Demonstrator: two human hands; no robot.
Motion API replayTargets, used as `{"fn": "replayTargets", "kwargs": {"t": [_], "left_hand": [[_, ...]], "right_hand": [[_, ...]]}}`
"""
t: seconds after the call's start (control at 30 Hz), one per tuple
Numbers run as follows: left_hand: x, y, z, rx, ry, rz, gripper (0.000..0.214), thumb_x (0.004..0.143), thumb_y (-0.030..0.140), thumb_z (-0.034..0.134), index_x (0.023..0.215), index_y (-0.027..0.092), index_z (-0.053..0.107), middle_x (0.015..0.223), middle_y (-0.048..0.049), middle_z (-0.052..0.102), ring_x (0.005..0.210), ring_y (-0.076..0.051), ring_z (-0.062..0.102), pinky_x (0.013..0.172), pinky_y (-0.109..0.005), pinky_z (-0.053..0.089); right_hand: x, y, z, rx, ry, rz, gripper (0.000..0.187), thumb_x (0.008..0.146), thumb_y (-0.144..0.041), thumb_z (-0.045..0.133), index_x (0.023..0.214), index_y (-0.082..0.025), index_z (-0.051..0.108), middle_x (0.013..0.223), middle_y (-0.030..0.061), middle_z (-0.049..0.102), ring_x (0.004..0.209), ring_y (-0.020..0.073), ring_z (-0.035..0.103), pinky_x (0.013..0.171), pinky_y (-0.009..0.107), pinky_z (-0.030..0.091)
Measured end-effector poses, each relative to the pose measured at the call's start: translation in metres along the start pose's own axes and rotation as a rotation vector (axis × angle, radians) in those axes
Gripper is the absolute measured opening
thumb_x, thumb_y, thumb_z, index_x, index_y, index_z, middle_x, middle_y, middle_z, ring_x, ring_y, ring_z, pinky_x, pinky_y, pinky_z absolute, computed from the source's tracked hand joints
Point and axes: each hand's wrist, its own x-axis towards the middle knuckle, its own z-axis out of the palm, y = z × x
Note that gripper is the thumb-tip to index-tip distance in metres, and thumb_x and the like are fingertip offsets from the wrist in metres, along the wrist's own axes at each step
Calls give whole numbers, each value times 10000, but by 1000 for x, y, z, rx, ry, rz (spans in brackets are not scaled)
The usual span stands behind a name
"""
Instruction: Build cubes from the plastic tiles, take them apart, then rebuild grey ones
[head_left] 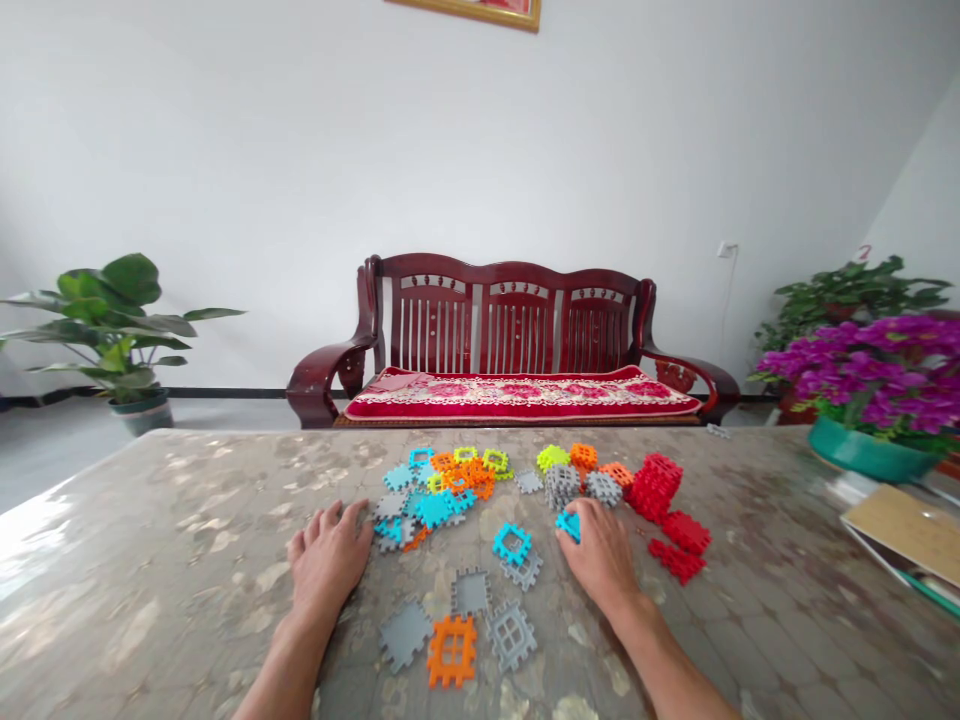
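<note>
My left hand (330, 555) lies flat on the table, fingers spread, just left of a mixed heap of interlocking plastic tiles (435, 508) in blue, grey, orange and lime. Under the fingers of my right hand (600, 550) is a blue tile (570, 524), partly hidden by them. Between the hands a blue frame tile (511, 543) overlaps a grey tile (523, 571). Closer to me lie an orange window tile (451, 650), a grey window tile (511, 636), a solid grey tile (406, 634) and another grey tile (471, 591).
Beyond my right hand stand grey tile stacks (562, 486) and a red tile stack (655, 487). Purple flowers in a teal pot (870, 450) and a tan notebook (911, 530) occupy the table's right side. Past the far edge is a wooden bench (510, 310).
</note>
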Motion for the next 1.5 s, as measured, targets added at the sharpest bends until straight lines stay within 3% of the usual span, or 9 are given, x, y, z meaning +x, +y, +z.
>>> {"fn": "replayTargets", "kwargs": {"t": [0.37, 1.03, 1.5], "left_hand": [[0, 0, -1, -9, -26, -8, 462, 945, 402, 338, 1337, 314, 564, 1452, -95, 486, 1370, -293, 371, 1097, -457, 242], [0, 0, 1, -17, -2, -6, 441, 936, 395, 377, 1315, 310, 584, 1428, -91, 512, 1365, -285, 380, 1089, -447, 263], [-1, 1, 0, -11, 2, -6, 441, 937, 387, 376, 1316, 307, 587, 1431, -99, 513, 1357, -297, 392, 1088, -461, 270]], "right_hand": [[3, 14, 3, 211, 101, 0, 276, 800, -239, 559, 1065, -202, 628, 1058, 76, 666, 991, 234, 608, 890, 347, 455], [-2, 10, 0, 169, 18, -78, 349, 773, -181, 528, 1103, -189, 641, 1086, 71, 686, 1030, 246, 596, 920, 363, 412], [-5, 3, -7, 178, 50, -92, 174, 746, -134, 562, 846, -228, 670, 855, 36, 680, 880, 231, 544, 805, 345, 378]]}}
